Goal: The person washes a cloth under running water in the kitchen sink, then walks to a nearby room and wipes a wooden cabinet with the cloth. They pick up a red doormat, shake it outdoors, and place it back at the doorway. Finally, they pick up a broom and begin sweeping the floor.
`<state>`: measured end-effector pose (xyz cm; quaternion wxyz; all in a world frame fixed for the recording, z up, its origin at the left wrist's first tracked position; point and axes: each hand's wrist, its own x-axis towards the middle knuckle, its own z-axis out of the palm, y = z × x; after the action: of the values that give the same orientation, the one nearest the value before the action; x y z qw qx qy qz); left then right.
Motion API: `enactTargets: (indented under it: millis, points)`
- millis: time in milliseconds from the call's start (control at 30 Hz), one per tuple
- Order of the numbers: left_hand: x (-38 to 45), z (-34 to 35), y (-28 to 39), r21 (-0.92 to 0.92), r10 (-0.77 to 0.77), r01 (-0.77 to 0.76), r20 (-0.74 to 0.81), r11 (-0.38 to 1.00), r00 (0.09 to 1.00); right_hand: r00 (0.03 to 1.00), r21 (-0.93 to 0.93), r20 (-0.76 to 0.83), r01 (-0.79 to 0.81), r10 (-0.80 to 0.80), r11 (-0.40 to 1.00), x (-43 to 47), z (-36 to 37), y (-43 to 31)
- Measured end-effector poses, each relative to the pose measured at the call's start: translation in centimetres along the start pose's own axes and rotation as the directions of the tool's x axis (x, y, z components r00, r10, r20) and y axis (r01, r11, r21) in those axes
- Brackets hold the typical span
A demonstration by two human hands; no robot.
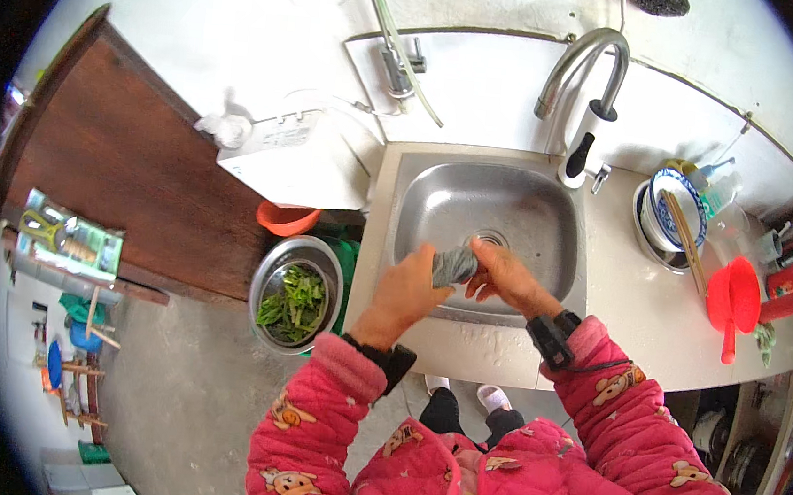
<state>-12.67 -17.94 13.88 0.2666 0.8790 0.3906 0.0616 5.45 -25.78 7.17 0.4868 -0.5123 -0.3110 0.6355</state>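
A bunched grey cloth [454,267] is stretched between my two hands, above the near part of a stainless steel sink [427,215]. My left hand [403,287] grips the cloth's left end with curled fingers. At its right end, my right hand [504,274] holds the cloth, with the thumb and fingers closed around it. Behind my right hand the sink drain [491,237] is partly visible. A curved metal faucet [592,59] stands at the back right of the sink; no water is seen running from it.
Right of the sink are stacked bowls [679,208] with chopsticks [684,237] across them, and a red plastic ladle [735,298]. To the left, a metal basin [260,271] holds leafy greens [296,302], near an orange bowl [287,219]. Water drops lie on the counter's front edge [479,350].
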Motion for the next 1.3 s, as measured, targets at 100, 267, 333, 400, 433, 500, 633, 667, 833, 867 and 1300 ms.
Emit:
enactTargets:
  millis: [100,267,333,400,433,500,633,667,833,867,1300]
  points:
    - [-4.8,0.0,0.1,-0.084,0.01,-0.022,-0.15,0.996,0.989,0.997,0.02,0.075,0.002,-0.003,1.0,-1.9,3.5,-1.6]
    - [-14.9,-1.8,-2.7,-0.576,-0.24,0.049,-0.26,0.816,0.935,0.908,0.234,0.408,-0.006,-0.092,0.972,-3.7,9.6,-2.7]
    - [-19.6,-2.3,-3.9,-0.792,-0.374,0.029,-0.256,0.61,0.891,0.879,0.16,0.475,-0.05,-0.032,0.986,-4.0,13.2,-1.8]
    - [-23.8,-3.1,-5.4,-0.842,-0.48,0.027,-0.28,0.539,0.831,0.822,0.068,0.569,-0.082,0.029,0.994,-4.2,17.7,-0.4]
    - [-26.1,-3.5,-6.2,-0.881,-0.54,0.03,-0.263,0.473,0.8,0.815,0.06,0.579,-0.028,-0.012,0.998,-4.4,20.2,0.4]
    - [-30.7,-3.7,-7.6,-0.922,-0.68,-0.037,-0.31,0.385,0.665,0.801,0.055,0.594,0.055,-0.076,0.997,-5.2,25.7,2.3]
    - [-40.9,-3.9,-10.8,-0.925,-0.843,-0.082,-0.373,0.372,0.386,0.664,0.293,0.748,-0.355,0.019,0.888,-8.7,36.3,7.2]
    - [-43.7,-3.7,-11.8,-0.905,-0.841,-0.086,-0.42,0.417,0.34,0.605,0.186,0.777,-0.486,0.175,0.854,-9.3,39.0,8.4]
    - [-58.0,-2.2,-17.6,-0.88,-0.858,-0.022,-0.469,0.475,0.211,0.568,-0.019,0.795,-0.329,0.214,0.944,-14.1,50.8,15.7]
    - [-60.9,-1.7,-18.7,-0.893,-0.881,0.005,-0.442,0.45,0.169,0.572,-0.101,0.801,-0.161,0.176,0.982,-14.4,53.2,16.6]
    - [-79.9,6.5,-25.9,-0.61,-0.917,0.756,-0.397,0.236,-0.033,0.006,-0.036,0.998,0.898,0.07,0.439,-29.2,76.5,29.5]
